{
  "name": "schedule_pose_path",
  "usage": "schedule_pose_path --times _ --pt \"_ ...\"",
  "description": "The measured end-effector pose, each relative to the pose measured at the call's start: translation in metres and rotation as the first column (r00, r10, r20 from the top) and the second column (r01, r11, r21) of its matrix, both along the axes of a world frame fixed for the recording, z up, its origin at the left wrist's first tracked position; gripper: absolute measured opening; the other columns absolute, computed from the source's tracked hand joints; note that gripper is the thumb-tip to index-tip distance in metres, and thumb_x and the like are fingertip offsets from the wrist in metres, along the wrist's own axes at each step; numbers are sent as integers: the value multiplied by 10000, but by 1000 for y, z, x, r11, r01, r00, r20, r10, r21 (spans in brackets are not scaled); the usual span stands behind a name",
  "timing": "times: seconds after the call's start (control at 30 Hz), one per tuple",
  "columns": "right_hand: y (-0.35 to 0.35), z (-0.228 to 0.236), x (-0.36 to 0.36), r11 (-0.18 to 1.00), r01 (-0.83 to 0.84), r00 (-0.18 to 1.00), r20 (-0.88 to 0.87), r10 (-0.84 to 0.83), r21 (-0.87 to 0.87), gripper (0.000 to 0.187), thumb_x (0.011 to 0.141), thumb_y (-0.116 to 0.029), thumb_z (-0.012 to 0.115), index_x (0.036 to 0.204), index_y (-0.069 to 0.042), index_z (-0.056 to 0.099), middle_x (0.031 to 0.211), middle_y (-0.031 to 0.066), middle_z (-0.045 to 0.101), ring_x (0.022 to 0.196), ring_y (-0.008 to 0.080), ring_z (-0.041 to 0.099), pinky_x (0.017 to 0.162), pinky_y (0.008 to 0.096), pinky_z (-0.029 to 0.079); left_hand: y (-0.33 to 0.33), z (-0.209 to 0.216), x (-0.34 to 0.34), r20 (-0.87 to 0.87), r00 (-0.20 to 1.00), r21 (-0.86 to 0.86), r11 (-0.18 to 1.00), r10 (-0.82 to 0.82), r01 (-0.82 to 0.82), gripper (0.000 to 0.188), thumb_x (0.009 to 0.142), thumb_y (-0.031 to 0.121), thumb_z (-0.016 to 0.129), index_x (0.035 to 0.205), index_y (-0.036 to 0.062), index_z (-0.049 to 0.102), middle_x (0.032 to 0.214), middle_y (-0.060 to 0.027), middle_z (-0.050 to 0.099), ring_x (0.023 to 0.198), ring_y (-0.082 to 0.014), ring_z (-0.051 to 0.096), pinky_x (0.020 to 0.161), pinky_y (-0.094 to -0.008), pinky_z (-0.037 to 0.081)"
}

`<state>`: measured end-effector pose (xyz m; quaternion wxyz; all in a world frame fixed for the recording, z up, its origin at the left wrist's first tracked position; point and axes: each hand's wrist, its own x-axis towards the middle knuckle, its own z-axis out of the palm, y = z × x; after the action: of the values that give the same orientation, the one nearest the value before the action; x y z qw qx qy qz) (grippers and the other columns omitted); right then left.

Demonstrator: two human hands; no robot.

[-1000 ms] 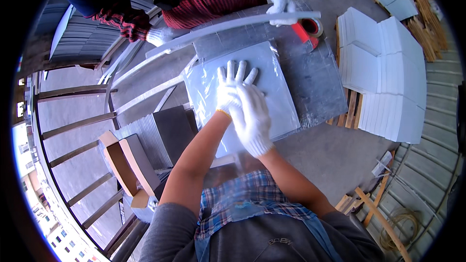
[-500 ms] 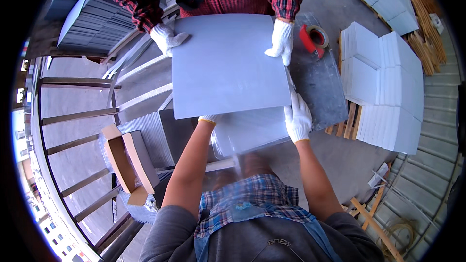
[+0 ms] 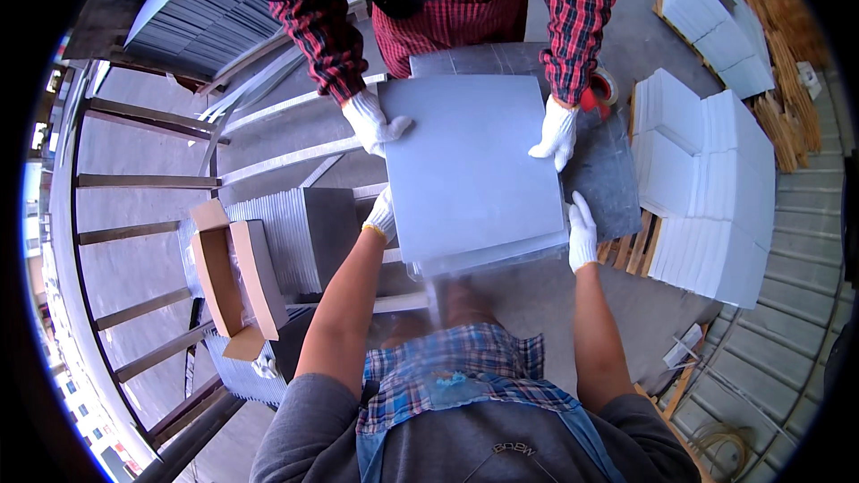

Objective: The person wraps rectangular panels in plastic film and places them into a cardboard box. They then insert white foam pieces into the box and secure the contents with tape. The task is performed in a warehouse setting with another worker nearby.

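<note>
A flat light-grey panel [image 3: 479, 161] lies over a clear-wrapped stack [image 3: 492, 261], whose near edge shows below it. My left hand [image 3: 381, 215], in a white knit glove, is at the panel's left edge; its fingers point away from me along that edge, partly hidden. On the other side my gloved right hand [image 3: 582, 233] is open beside the near right corner, fingers stretched out and thumb apart. Opposite me, a co-worker in a red checked sleeve rests a gloved left hand [image 3: 557, 134] and a gloved right hand [image 3: 374, 122] on the panel's two sides.
A dark work surface [image 3: 604, 179] bears a red tape dispenser [image 3: 598, 98]. At left are an open cardboard box [image 3: 234, 277], stacked grey panels [image 3: 284, 233] and a metal frame [image 3: 152, 182]. Stacks of white panels [image 3: 707, 188] stand on pallets at right.
The panel has come down and toward me over the wrapped stack, with the co-worker's hands on it. My left hand came out from beneath it; my right hand moved slightly right, off the edge.
</note>
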<state>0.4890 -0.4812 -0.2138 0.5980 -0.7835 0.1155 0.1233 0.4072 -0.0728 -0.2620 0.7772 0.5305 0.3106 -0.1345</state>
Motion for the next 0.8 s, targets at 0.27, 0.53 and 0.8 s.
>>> schedule_pose_path --times 0.27,0.53,0.8 --pt "11 -7 -31 987 87 995 52 -81 -132 531 1068 -378 484 1443 -3 502 1460 125 552 1349 234 502 1133 332 357 -6 -21 -12 -73 994 -59 995 78 -82 780 972 721 423 1273 29 619 1106 -74 687 952 -187 654 809 -323 528" --pt "42 15 -51 634 -122 992 -80 94 -764 585 1037 -493 377 1496 -135 429 1435 210 544 1270 402 554 1052 471 444 -11 -30 -43 -260 952 -238 944 164 -227 771 990 729 306 1359 106 574 1211 -67 678 1077 -229 642 911 -410 525" --pt "31 18 -49 686 -159 986 -75 151 -710 603 1037 -501 374 1515 -134 397 1407 269 540 1248 452 551 1041 507 440 -20 -36 -63 -142 972 -313 923 187 -223 886 905 819 407 1403 97 537 1056 -56 604 868 -191 552 714 -361 482"
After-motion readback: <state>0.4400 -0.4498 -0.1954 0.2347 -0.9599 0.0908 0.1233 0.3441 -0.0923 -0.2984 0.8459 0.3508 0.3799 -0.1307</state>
